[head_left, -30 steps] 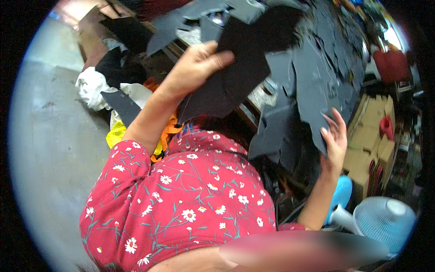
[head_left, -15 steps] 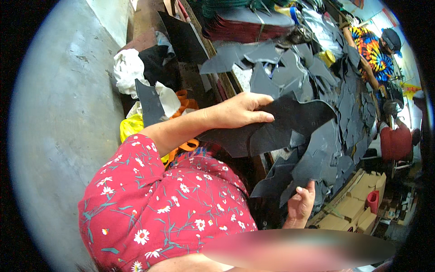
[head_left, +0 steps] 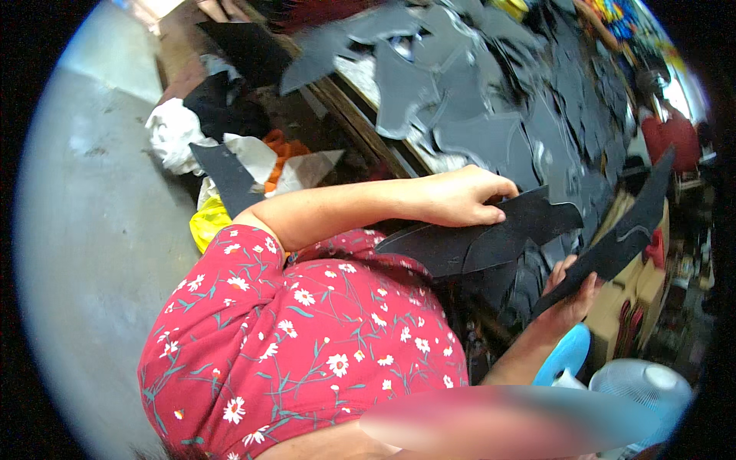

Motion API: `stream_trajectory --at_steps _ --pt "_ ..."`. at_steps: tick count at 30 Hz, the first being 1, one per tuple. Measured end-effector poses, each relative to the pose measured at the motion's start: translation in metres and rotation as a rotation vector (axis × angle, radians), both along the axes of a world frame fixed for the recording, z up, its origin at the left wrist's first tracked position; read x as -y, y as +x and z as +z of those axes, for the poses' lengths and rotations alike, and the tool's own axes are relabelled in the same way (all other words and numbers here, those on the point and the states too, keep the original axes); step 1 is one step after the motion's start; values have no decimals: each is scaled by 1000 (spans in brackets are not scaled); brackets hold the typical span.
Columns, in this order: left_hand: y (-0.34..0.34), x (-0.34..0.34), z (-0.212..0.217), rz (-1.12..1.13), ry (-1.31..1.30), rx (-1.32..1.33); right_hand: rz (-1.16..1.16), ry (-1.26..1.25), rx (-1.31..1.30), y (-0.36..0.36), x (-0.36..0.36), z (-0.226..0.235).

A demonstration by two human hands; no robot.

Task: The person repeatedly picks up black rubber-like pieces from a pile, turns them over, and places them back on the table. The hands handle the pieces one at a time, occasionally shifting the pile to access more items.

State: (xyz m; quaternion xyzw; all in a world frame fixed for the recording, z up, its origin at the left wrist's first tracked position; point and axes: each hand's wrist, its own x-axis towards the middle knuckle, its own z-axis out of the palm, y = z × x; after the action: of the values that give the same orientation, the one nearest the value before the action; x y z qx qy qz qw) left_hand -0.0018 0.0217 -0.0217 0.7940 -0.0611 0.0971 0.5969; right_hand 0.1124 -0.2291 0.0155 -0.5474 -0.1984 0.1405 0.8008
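Observation:
My left hand (head_left: 469,198) is closed on a small stack of black leather-like cut pieces (head_left: 452,244), thumb on top and fingers over the far edge. The pieces have curved outlines and overlap each other. My right hand (head_left: 569,297) grips a single long black cut piece (head_left: 617,244), raised at a slant to the right of the stack, thumb and fingers on opposite sides of it. Beyond my left hand, many grey-black cut pieces (head_left: 479,146) with pale edges lie spread over a table.
The wooden table edge (head_left: 360,126) runs diagonally past my left forearm. White cloth (head_left: 172,134) and a yellow bag (head_left: 211,225) lie at the left. Cardboard (head_left: 644,295), a blue disc-shaped thing (head_left: 566,354) and a translucent tub (head_left: 640,387) are near my right arm. Another person's patterned sleeve shows at the far right.
My right hand has come up and right, now holding a black piece apart from the others. My left hand keeps hold of its stack. The whole view has shifted.

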Motion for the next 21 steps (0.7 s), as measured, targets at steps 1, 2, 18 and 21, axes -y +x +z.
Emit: stream_trajectory --at_steps 1,2,18,21 --pt "7 10 -1 -54 -42 24 10 7 2 -1 6 0" --pt "14 17 -2 -73 -48 4 94 77 27 -1 9 0" --pt "44 66 -2 146 423 135 169 114 -40 -13 17 -7" --pt "33 49 4 272 577 267 353 171 -20 -8 20 -7"
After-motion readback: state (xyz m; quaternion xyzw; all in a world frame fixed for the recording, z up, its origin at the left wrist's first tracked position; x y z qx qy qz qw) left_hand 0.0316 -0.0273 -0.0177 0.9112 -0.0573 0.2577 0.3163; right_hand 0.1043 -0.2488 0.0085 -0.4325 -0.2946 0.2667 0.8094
